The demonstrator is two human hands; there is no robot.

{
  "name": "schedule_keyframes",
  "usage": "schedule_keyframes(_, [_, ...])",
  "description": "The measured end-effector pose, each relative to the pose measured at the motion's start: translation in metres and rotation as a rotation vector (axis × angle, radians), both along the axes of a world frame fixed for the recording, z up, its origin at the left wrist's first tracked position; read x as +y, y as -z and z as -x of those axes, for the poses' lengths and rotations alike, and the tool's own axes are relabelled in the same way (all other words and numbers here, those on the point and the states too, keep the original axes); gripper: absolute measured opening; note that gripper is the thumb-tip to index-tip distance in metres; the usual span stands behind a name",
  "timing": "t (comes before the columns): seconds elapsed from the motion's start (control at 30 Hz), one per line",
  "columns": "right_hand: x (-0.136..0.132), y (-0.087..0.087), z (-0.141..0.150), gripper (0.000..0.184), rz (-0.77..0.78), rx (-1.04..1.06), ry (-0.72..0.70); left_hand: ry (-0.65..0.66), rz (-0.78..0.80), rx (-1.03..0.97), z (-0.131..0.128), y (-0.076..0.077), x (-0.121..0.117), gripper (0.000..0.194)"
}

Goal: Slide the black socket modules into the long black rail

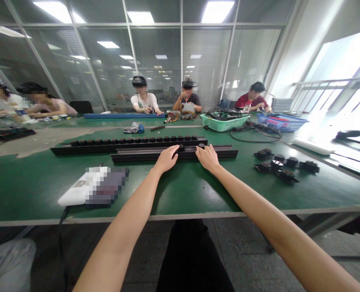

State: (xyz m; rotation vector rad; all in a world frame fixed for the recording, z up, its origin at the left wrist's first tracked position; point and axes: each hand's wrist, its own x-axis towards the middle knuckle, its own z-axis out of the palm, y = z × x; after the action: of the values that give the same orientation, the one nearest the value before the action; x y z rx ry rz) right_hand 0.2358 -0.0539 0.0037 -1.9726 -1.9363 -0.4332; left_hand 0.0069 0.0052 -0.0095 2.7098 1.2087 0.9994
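Note:
Two long black rails lie side by side on the green workbench. My left hand and my right hand rest palm-down on the nearer black rail, with their fingers curled over it. Small black blocks sit on that rail between my hands. The farther black rail carries a row of several black knobs. Part of the nearer rail is hidden under my hands.
Several black fittings lie to the right, and a white device lies to the left. Behind are a teal basket, a blue basket, tangled cables and several co-workers. The bench's front edge runs below my arms.

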Motion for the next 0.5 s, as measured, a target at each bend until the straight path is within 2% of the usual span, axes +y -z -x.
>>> schedule_keyframes(0.5, [0.0025, 0.0024, -0.0045, 0.05, -0.029, 0.036, -0.004, -0.001, 0.003, -0.004, -0.0003, -0.0006, -0.0011, 0.053])
